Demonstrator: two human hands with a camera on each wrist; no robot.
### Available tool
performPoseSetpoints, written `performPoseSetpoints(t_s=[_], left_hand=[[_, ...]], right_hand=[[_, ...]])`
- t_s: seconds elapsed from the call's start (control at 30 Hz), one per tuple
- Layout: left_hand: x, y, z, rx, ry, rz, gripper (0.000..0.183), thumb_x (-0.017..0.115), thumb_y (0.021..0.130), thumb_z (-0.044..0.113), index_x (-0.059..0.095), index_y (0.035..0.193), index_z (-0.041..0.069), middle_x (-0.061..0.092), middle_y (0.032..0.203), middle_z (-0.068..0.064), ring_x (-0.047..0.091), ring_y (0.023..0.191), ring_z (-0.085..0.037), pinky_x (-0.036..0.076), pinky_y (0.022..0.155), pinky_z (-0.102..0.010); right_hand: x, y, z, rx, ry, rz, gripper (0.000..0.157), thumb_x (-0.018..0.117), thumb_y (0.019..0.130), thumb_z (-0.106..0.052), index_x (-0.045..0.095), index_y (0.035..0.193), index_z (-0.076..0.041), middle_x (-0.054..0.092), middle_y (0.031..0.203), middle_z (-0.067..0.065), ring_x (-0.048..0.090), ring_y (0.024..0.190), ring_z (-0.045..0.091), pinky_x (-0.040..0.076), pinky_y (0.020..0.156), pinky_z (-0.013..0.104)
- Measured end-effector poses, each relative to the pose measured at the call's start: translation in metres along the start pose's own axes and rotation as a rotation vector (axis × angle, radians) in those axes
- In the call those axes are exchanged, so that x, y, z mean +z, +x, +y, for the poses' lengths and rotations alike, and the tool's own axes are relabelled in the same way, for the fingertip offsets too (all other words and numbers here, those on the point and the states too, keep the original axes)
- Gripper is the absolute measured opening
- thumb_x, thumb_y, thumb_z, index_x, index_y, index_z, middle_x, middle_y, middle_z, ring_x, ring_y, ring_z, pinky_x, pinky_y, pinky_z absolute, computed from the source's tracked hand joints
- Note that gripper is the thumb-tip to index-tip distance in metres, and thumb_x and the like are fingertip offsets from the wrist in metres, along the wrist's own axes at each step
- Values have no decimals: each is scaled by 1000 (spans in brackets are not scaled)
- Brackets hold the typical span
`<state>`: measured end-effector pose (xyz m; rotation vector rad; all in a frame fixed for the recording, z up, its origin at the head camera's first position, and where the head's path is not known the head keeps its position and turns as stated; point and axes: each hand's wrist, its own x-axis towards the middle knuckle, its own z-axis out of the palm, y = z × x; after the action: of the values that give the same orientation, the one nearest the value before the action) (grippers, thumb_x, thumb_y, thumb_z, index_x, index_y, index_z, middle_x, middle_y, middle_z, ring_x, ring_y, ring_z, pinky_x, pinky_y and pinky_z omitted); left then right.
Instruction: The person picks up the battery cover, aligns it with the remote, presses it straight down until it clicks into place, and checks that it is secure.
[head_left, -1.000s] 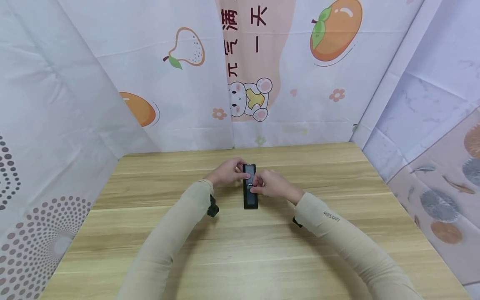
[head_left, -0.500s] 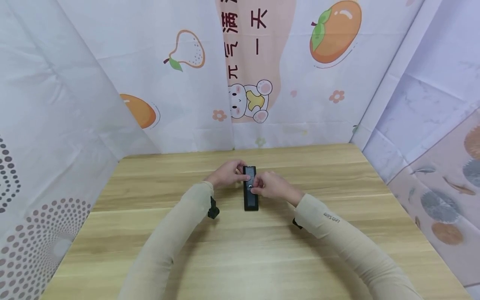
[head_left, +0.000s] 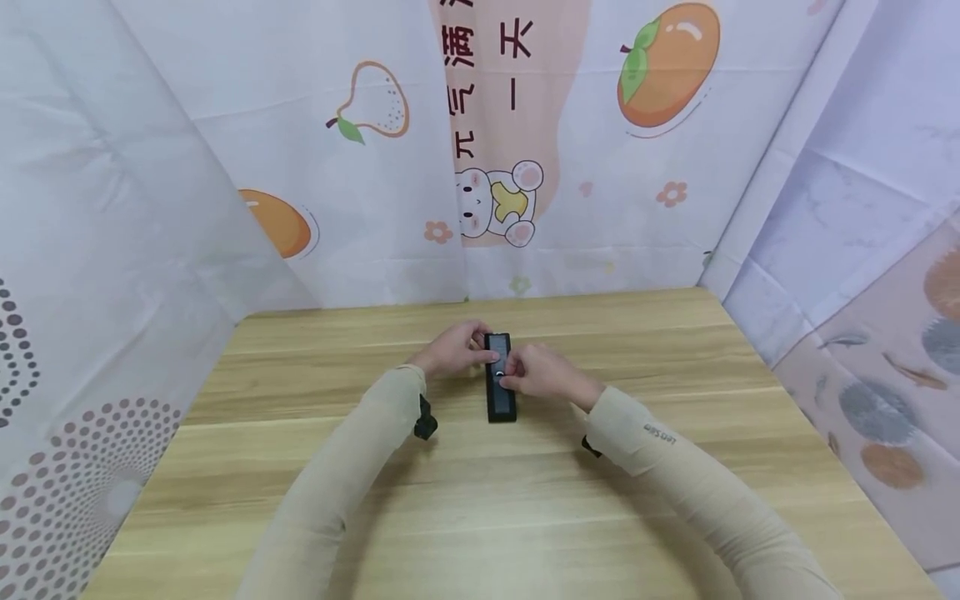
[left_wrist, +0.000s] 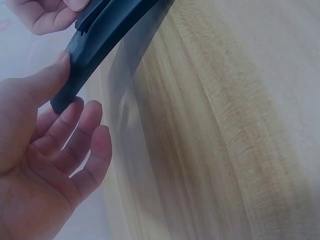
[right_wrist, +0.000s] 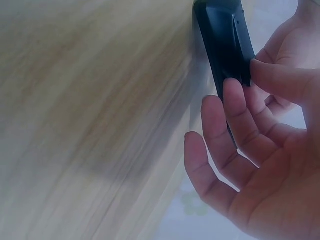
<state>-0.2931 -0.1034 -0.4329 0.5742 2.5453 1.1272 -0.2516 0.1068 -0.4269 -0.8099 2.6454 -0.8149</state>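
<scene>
A long, narrow black case point(head_left: 501, 408) with a dark grey top panel stands lengthwise near the back of the wooden table. My left hand point(head_left: 456, 346) grips its far end from the left; in the left wrist view the thumb lies on top and the fingers curl under the tip of the case point(left_wrist: 112, 37). From the right, my right hand point(head_left: 546, 369) pinches at the middle of the panel with thumb and forefinger, beside a small pale mark. In the right wrist view its other fingers spread loosely near the glossy case point(right_wrist: 225, 45). What lies between the right fingertips is mostly hidden.
The pale wooden table point(head_left: 480, 517) reaches a printed curtain point(head_left: 405, 183) close behind the hands. More curtains hang at the left and right sides. A small black camera mount point(head_left: 425, 421) sits under the left sleeve.
</scene>
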Motion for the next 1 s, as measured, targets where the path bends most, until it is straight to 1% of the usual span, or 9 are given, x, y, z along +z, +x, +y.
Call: performPoseSetpoints(t_s=[0.13, 0.37, 0.5, 0.7, 0.87, 1.0], left_hand=[[0, 1, -1, 9, -13, 0, 46, 74, 96, 21, 56, 134, 2, 64, 105, -9, 61, 87, -19, 51, 71, -28], [1, 3, -1, 22, -8, -3, 47, 75, 95, 21, 56, 134, 2, 65, 105, -8, 61, 87, -19, 51, 71, -28], [1, 3, 0, 29, -8, -2, 47, 76, 95, 22, 56, 133, 3, 65, 105, -8, 61, 88, -19, 51, 72, -28], [2, 3, 0, 25, -14, -3, 48, 76, 95, 21, 55, 134, 2, 64, 106, -9, 61, 88, -20, 51, 71, -29], [0, 1, -1, 40, -17, 0, 48, 75, 95, 20, 55, 134, 1, 65, 107, -10, 62, 88, -20, 52, 71, -29], [1, 1, 0, 45, -8, -2, 48, 74, 95, 20, 55, 134, 1, 65, 107, -10, 63, 88, -20, 53, 70, -29]], right_hand=[[1, 0, 1, 16, -2, 13, 15, 73, 96, -22, 67, 89, -10, 65, 71, -4, 54, 56, 8, 44, 52, 24], [4, -2, 1, 38, 8, 31, 15, 73, 96, -22, 69, 89, -10, 65, 72, -4, 54, 56, 9, 44, 53, 25], [3, -3, -1, 68, 26, 34, 15, 73, 96, -22, 70, 88, -10, 65, 71, -3, 52, 56, 10, 42, 53, 25], [2, -6, -5, 116, 9, 41, 16, 73, 96, -23, 70, 88, -10, 66, 73, -2, 52, 58, 11, 42, 55, 26], [2, -5, -9, 136, -5, 43, 16, 74, 95, -24, 70, 87, -10, 66, 75, -2, 53, 59, 11, 42, 55, 26], [1, -5, -9, 137, -2, 33, 16, 74, 95, -24, 70, 87, -10, 66, 75, -2, 53, 60, 11, 43, 56, 26]])
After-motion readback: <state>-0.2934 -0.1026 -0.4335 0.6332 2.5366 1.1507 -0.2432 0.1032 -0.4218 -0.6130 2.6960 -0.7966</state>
